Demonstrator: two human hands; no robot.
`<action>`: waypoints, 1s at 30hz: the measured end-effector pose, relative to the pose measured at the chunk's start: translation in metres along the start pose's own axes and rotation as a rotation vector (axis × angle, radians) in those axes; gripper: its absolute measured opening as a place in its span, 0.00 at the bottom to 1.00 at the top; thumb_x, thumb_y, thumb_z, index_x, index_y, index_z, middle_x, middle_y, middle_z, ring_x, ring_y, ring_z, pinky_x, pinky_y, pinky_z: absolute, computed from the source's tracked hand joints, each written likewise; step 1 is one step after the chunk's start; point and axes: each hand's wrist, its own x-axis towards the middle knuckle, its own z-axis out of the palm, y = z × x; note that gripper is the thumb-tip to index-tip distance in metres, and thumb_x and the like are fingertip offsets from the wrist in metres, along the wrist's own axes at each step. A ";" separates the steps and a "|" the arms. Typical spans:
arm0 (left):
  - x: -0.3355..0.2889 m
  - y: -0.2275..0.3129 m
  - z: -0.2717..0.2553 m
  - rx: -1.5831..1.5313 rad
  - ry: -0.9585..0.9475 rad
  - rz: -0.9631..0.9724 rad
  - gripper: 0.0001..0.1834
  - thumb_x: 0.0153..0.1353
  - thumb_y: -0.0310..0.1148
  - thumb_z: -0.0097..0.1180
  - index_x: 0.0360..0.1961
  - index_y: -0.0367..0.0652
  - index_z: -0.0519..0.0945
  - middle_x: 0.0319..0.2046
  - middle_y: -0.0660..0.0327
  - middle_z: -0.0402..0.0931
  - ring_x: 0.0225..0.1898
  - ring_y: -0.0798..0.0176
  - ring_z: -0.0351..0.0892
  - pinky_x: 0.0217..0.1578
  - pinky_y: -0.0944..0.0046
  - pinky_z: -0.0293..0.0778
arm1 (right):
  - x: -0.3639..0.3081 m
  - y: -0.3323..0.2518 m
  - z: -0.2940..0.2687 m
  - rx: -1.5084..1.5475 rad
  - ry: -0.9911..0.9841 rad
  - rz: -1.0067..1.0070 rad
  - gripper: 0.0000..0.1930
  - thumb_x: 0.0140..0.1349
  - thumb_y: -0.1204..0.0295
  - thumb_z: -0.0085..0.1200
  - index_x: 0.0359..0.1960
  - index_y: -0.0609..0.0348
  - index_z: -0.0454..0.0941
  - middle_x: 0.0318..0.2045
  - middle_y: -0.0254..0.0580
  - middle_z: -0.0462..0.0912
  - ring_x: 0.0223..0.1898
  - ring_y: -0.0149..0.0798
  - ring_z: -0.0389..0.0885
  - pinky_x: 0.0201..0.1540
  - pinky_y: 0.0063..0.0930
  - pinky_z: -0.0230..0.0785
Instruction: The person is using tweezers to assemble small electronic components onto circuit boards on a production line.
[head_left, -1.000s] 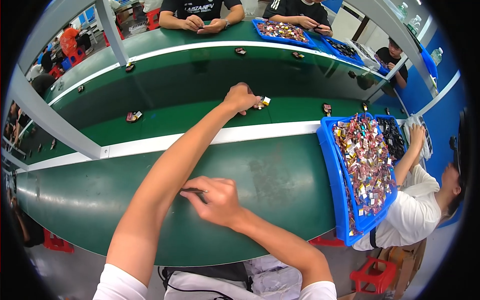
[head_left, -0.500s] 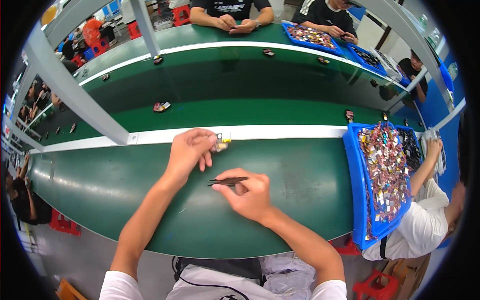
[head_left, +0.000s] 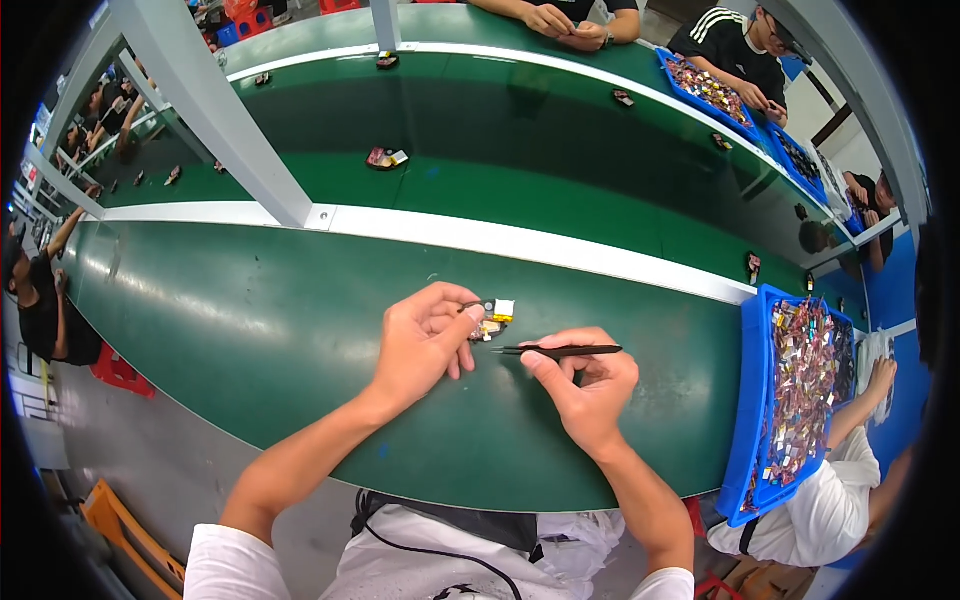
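Observation:
Between the thumb and fingers of my left hand (head_left: 428, 335) is a small dark electronic assembly (head_left: 489, 331), with a white and yellow piece at its upper right and smaller pale parts below. Black tweezers (head_left: 580, 350) lie in the closed fingers of my right hand (head_left: 590, 385). They point left, and their slim tips sit just to the right of the assembly's lower part. Whether the tips touch it I cannot tell. Both hands are above the green worktable (head_left: 300, 330).
A blue tray (head_left: 752, 420) heaped with small wired parts stands at the right. Past the white rail (head_left: 530, 252), a green belt (head_left: 480, 190) carries scattered assemblies, including one with a white piece (head_left: 383, 158). A grey post (head_left: 225, 110) rises at the left. Other people sit around.
The view has turned. My left hand has brought the assembly away from the white rail, and the tweezer tips are now closer to it.

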 end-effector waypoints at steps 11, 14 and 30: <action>-0.008 -0.004 0.004 -0.015 -0.050 -0.003 0.10 0.71 0.25 0.57 0.48 0.29 0.77 0.31 0.55 0.82 0.20 0.69 0.79 0.17 0.72 0.71 | -0.001 0.000 0.003 -0.082 -0.010 0.001 0.10 0.52 0.82 0.73 0.34 0.64 0.86 0.21 0.30 0.83 0.14 0.15 0.66 0.17 0.15 0.50; -0.009 -0.005 0.004 -0.029 -0.054 0.003 0.10 0.71 0.25 0.56 0.49 0.29 0.77 0.31 0.54 0.81 0.20 0.69 0.79 0.17 0.72 0.72 | 0.000 0.002 0.003 -0.097 -0.002 -0.002 0.10 0.52 0.81 0.74 0.34 0.63 0.86 0.20 0.29 0.82 0.14 0.15 0.66 0.17 0.15 0.49; -0.010 -0.007 0.004 -0.029 -0.066 -0.012 0.11 0.70 0.27 0.58 0.47 0.30 0.78 0.32 0.56 0.83 0.22 0.72 0.79 0.17 0.72 0.71 | 0.001 0.000 0.004 -0.085 -0.058 0.131 0.10 0.54 0.82 0.72 0.37 0.64 0.85 0.17 0.23 0.74 0.15 0.13 0.61 0.18 0.15 0.46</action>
